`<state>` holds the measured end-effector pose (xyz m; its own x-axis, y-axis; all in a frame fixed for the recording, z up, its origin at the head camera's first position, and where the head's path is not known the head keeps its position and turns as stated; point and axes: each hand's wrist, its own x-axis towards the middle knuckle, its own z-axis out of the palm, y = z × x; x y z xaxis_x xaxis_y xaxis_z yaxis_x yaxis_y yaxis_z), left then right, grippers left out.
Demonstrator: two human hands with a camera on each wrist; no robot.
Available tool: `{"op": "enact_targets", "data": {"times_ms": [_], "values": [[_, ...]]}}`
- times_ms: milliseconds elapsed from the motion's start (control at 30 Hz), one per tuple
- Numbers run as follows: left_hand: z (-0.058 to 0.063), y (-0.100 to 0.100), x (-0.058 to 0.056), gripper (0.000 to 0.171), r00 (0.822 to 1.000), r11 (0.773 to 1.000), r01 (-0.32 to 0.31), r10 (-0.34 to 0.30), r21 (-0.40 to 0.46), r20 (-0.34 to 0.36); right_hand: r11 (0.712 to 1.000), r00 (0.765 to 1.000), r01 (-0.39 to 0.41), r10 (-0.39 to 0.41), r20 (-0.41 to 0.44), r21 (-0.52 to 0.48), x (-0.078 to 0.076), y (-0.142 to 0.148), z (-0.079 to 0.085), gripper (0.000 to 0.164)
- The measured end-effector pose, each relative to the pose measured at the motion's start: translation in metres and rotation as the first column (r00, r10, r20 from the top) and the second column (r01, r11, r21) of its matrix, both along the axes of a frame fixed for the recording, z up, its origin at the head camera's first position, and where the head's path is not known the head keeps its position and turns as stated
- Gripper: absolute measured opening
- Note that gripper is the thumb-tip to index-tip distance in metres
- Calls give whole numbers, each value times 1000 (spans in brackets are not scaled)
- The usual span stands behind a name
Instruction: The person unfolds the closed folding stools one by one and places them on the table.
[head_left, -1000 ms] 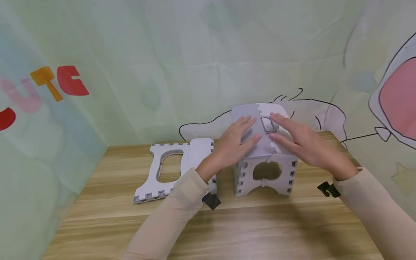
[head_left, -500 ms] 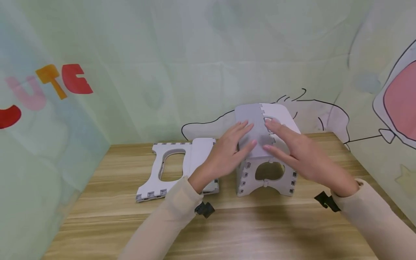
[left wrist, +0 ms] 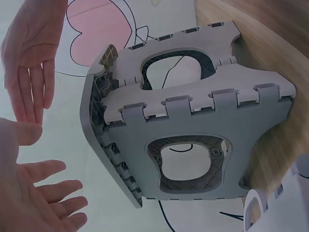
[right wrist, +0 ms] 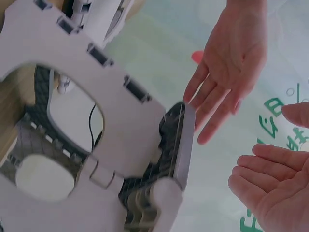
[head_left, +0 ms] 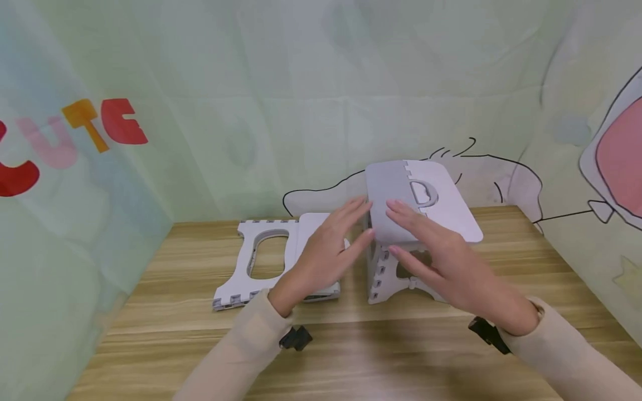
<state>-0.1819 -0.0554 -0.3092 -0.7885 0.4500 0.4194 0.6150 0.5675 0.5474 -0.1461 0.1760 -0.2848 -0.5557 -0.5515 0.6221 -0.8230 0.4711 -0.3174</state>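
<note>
A folding step stool (head_left: 391, 217) stands unfolded on its legs, its seat part grey, part white, with a small carrying handle (head_left: 425, 193) set in the seat. My left hand (head_left: 331, 245) is held in the air by the seat's left front corner, fingers extended. Over the front of the seat hovers my right hand (head_left: 443, 259), also with extended fingers, its palm facing the left. Both wrist views show a gap between the hands and the seat (left wrist: 108, 140). Neither hand holds anything. In the head view, the right hand covers part of the front legs.
A second, folded white stool (head_left: 238, 281) lies flat on the wooden table (head_left: 165, 328), left of the standing one and partly behind the left hand. A printed cloth (head_left: 251, 111) hangs behind and beside the table.
Both hands have drawn back from the middle of the seat towards the front left, uncovering the handle and the white part. The standing stool and the folded stool stay in place.
</note>
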Motion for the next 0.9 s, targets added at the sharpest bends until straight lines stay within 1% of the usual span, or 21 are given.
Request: {"op": "enact_targets", "data": {"times_ms": [100,167,300,400,533,633,767,900], "values": [[-3,-7,4,56,1000,1000,2,-1,5,-15,999,999,-34,34,-5,-3,4,-8,-4,54],[-5,-11,6,56,1000,1000,-8,8,8,-20,998,998,-56,56,-16,-3,6,-13,-8,49],[-10,-20,10,55,999,999,-34,34,6,-22,995,994,-102,101,-28,-13,9,-23,-17,46],[-14,-27,11,55,999,999,-49,49,-1,-17,992,992,-126,126,0,-16,10,-32,-26,44],[-19,-36,13,55,998,998,-68,68,-2,-5,989,986,-145,144,87,-3,9,-42,-41,45],[-22,-41,13,55,997,997,-77,77,4,6,988,973,-156,154,171,-3,8,-51,-54,44],[-25,-46,13,54,996,996,-90,90,4,21,989,952,-147,144,269,-8,6,-64,-72,42],[-30,-51,12,54,993,994,-111,112,-16,30,993,934,-114,109,340,-6,4,-74,-85,42]]}}
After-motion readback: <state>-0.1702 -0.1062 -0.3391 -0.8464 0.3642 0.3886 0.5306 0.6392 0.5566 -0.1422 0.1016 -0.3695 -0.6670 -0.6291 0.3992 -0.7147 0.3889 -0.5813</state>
